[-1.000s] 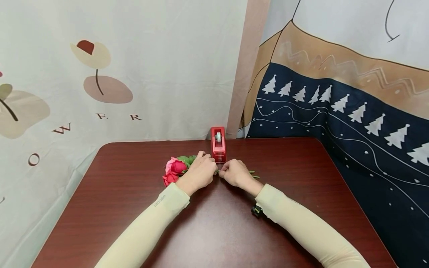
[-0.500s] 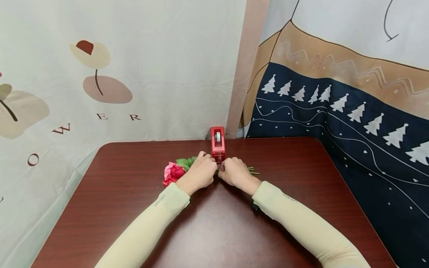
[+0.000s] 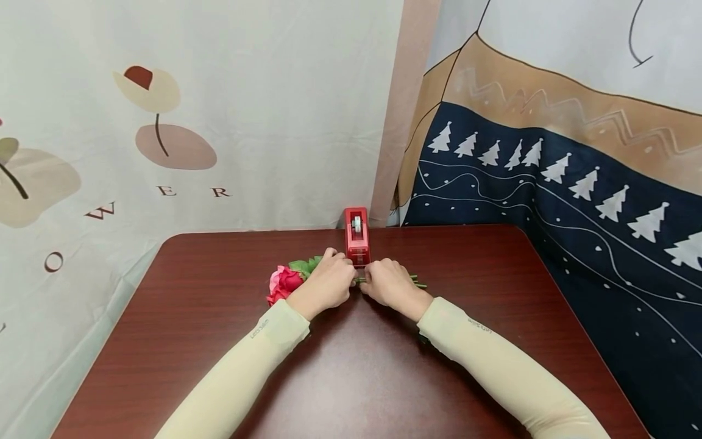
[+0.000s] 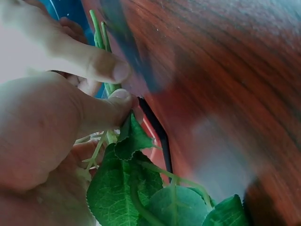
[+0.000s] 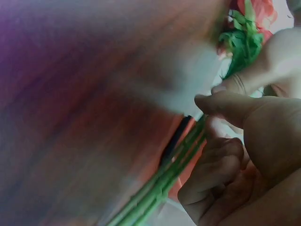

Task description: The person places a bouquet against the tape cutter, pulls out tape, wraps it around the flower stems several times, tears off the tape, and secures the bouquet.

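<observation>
A bunch of pink and red roses lies across the table, blooms to the left and green stems to the right. My left hand grips the stems just below the leaves, its thumb pressed on them in the left wrist view. Close beside it, my right hand pinches the stems between its thumb and curled fingers. Several stems run out past the right hand in the right wrist view. Whether tape lies under the fingertips, I cannot tell.
Just behind the hands stands a red tape dispenser with a roll in it. The dark wooden table ends at the back against a pale curtain. A navy tree-patterned curtain hangs at the right.
The bunch has rolled slightly, so its blooms show differently. My right hand turned in toward the left hand, then shifted slightly back right. The left hand stays in place.
</observation>
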The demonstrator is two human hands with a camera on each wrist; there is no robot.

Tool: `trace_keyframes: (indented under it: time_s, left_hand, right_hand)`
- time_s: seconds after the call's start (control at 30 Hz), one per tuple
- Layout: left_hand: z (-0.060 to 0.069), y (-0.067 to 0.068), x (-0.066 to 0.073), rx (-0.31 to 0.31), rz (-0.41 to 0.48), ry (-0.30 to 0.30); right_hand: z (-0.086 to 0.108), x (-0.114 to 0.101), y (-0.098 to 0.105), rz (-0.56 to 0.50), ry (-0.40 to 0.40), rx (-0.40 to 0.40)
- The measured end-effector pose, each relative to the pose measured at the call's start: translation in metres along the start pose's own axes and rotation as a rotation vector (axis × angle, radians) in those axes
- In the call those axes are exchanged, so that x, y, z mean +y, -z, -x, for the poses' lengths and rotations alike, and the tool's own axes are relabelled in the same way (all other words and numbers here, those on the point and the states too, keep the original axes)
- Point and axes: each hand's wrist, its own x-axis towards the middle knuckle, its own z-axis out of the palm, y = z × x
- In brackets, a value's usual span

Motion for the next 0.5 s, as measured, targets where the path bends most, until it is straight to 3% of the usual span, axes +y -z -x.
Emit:
trace_keyframes:
  time_s: [0.13,0.3,0.4,0.5]
  left_hand:
    - [0.000,0.000,-0.001,0.005,0.006,0.005]
    - [0.001,0.003,0.000,-0.006,0.013,0.001]
    - [0.002,0.005,0.000,-0.007,0.021,-0.004]
    - [0.003,0.005,0.000,0.006,0.024,-0.011]
  right_hand:
    - [0.000,0.004,0.005,-0.020,-0.016,0.005]
    - [-0.004,0.011,0.005,0.018,0.047,-0.011]
    - [-0.009,0.018,0.005,-0.023,0.090,-0.061]
    - [-0.015,0.028,0.006,-0.144,0.134,-0.155]
